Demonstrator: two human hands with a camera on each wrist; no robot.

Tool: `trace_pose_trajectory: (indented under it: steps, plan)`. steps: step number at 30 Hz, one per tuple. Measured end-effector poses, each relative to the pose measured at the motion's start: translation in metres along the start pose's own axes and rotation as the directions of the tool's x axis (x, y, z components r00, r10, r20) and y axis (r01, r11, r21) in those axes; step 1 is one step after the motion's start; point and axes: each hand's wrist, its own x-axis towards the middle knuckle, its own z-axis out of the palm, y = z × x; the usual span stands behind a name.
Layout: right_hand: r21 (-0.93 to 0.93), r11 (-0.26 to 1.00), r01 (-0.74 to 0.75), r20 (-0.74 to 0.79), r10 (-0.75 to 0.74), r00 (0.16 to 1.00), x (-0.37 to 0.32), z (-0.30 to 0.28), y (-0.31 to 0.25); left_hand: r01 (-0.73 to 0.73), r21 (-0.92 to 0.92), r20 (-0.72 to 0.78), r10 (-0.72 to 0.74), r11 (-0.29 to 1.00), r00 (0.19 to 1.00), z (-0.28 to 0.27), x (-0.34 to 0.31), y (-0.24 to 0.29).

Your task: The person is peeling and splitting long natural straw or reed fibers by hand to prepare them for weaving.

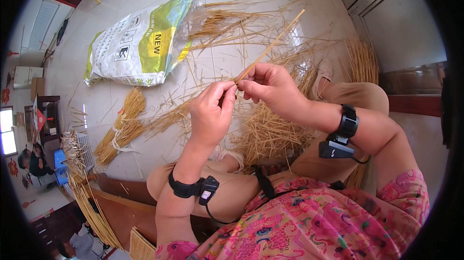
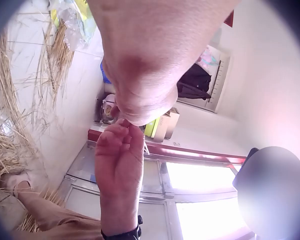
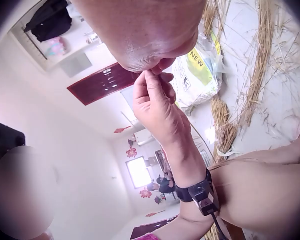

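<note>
A single long straw stalk [image 1: 278, 37] slants up to the right from between both hands in the head view. My left hand [image 1: 211, 110] pinches its lower end between thumb and fingers. Right beside it, my right hand [image 1: 273, 88] pinches the same stalk slightly higher, fingers curled. The fingertips of the two hands meet, hiding the stalk's end. In the left wrist view the right hand [image 2: 119, 160] faces the camera with bent fingers; the right wrist view shows the left hand [image 3: 160, 107] with thumb and forefinger together.
Loose straw [image 1: 275, 132] is heaped on the floor between the feet. A white and green bag [image 1: 130, 42] lies beyond with straw [image 1: 217, 23] at its mouth. Left of the heap is a tied straw bundle [image 1: 121, 127]; another straw bunch [image 1: 363, 62] stands by the right wall.
</note>
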Motion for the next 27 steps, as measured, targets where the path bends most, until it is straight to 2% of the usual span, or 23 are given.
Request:
trace_pose_trajectory:
  steps: [10, 14, 20, 27]
  plan:
    - [0.07, 0.994, 0.079, -0.1, -0.072, 0.992, 0.005, 0.003, 0.005, -0.131, 0.159, -0.05, 0.141, 0.979, 0.989, 0.012, 0.006, -0.001]
    - [0.121, 0.989, 0.088, -0.119, -0.073, 0.99, 0.005, 0.006, 0.002, -0.113, 0.131, -0.062, 0.122, 0.985, 0.991, 0.011, 0.009, -0.003]
    - [0.042, 0.994, 0.102, -0.141, -0.095, 0.985, 0.006, 0.005, 0.003, -0.152, 0.164, -0.056, 0.163, 0.975, 0.985, 0.013, 0.01, -0.002]
    - [0.064, 0.988, 0.138, -0.156, -0.127, 0.98, 0.007, 0.004, 0.006, -0.196, 0.205, -0.057, 0.212, 0.959, 0.976, 0.015, 0.009, -0.003]
